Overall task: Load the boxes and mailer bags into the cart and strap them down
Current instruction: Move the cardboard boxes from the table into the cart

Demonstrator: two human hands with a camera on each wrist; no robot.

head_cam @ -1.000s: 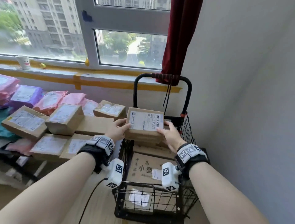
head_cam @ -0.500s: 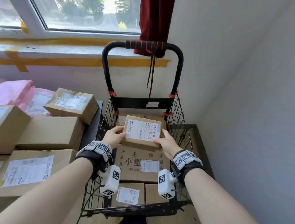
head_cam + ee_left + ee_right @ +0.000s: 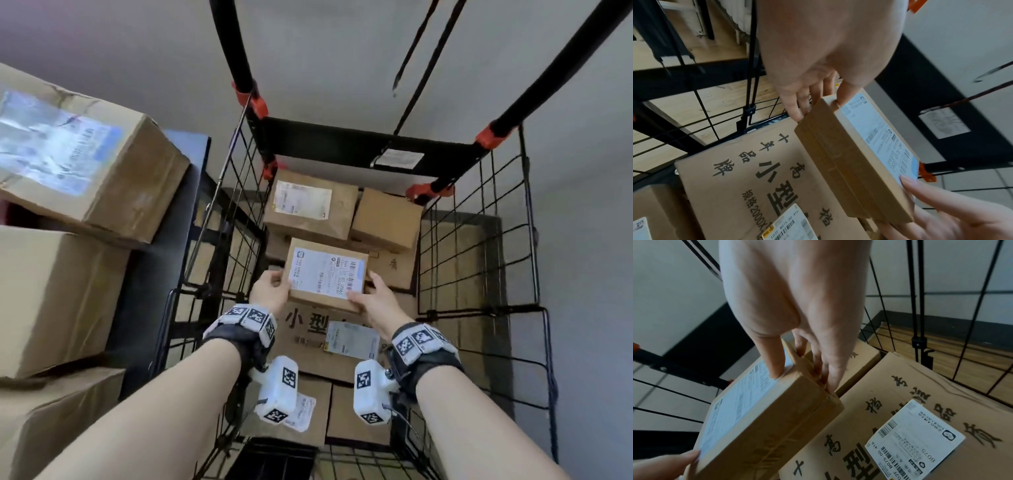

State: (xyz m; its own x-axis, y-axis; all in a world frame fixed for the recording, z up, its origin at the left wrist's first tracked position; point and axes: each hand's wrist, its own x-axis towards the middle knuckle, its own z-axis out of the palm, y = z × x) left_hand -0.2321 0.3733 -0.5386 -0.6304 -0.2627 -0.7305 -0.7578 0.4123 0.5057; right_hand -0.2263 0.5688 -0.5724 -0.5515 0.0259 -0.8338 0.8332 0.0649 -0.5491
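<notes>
A small flat cardboard box (image 3: 325,275) with a white shipping label hangs inside the black wire cart (image 3: 479,260), held level by both hands. My left hand (image 3: 272,291) grips its left end, thumb on top (image 3: 846,91). My right hand (image 3: 375,299) grips its right end, thumb on the label (image 3: 774,363). Right under it lies a large printed box (image 3: 756,175) (image 3: 900,402). Two more boxes (image 3: 310,205) (image 3: 385,219) sit at the cart's back.
Stacked cardboard boxes (image 3: 58,291) stand left of the cart on a dark shelf (image 3: 161,260). The cart's handle posts (image 3: 236,44) with orange clips rise at the back, and black straps (image 3: 414,58) hang there. Grey walls close in behind and on the right.
Both hands have carried the small box from above the cart's rim down into it, close over the large printed box. My head has tipped down over the cart.
</notes>
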